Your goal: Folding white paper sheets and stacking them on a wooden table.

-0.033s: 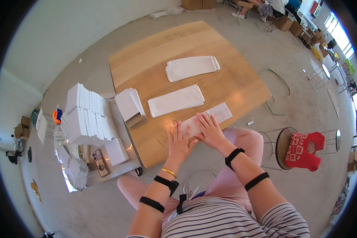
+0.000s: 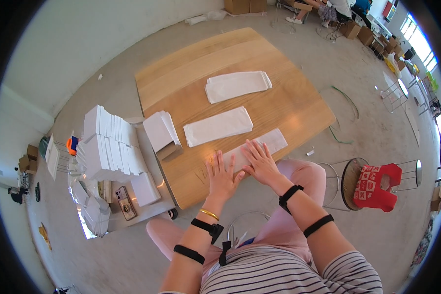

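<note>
Fingers of the left hand (image 2: 222,181) and right hand (image 2: 263,164) lie spread apart over a white sheet (image 2: 276,140) along the wooden table's (image 2: 301,100) near edge; uneven pressure might crease it, a sideways push could slide it off

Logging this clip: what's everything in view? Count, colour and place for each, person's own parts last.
table: 1, wood-brown, centre
sheet: 1 or more, white, table's near side
stacks: 2, white, mid-table and farther back
box: 1, white, table's left edge
cart: 1, grey, left of table
pile: 1, white, on cart
phone: 1, brownish, on cart
stools: several, brown or pale, right
bag: 1, red-white, on a stool
cardboard boxes: several, brown, far edges
floor: 1, grey, throughout
strip: 1 or 2, green, floor
people: at least 2, white, blue tops, upper right
straps: 4, black, lower centre
legs: 2, pink-clad, lower centre
left hand: 1, bare, sheet's left end
right hand: 1, bare, on sheet
</note>
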Demonstrator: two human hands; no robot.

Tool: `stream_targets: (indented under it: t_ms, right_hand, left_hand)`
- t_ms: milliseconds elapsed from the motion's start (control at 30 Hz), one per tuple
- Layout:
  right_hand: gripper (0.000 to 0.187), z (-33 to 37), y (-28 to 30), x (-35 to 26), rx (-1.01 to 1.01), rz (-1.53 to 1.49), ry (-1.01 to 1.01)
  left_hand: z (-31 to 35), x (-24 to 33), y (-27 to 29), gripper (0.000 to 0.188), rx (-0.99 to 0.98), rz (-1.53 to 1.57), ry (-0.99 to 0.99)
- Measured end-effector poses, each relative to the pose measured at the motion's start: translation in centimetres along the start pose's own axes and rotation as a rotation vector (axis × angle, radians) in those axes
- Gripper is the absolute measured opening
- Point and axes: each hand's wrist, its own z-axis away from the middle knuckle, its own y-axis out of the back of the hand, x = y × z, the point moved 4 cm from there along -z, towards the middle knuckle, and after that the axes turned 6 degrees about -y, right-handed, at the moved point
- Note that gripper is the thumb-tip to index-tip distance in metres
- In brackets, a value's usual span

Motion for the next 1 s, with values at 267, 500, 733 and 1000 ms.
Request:
stream_targets:
  t_ms: [267,500,733,1000]
  right_hand:
    - [0.061,0.0,3.0,1.6,0.224,-0.168,-0.188]
    - [0.055,0.6,3.1,1.7,0.233,-0.293,-0.247]
    - [0.046,-0.5,3.8,1.0,0.333,-0.388,-0.193]
    - [0.036,-6.1,-2.0,-6.7,-0.223,-1.861,-0.614]
  left_hand:
    - [-8.0,-3.6,2.3,0.072,0.136,0.023,0.062]
    - [-9.6,-3.7,0.2,0.077,-0.059,-0.065,0.172]
    - [-7.2,-4.8,2.8,0.076,0.169,0.265,0.203]
    - [3.6,-3.1,8.6,0.073,0.280,0.429,0.033]
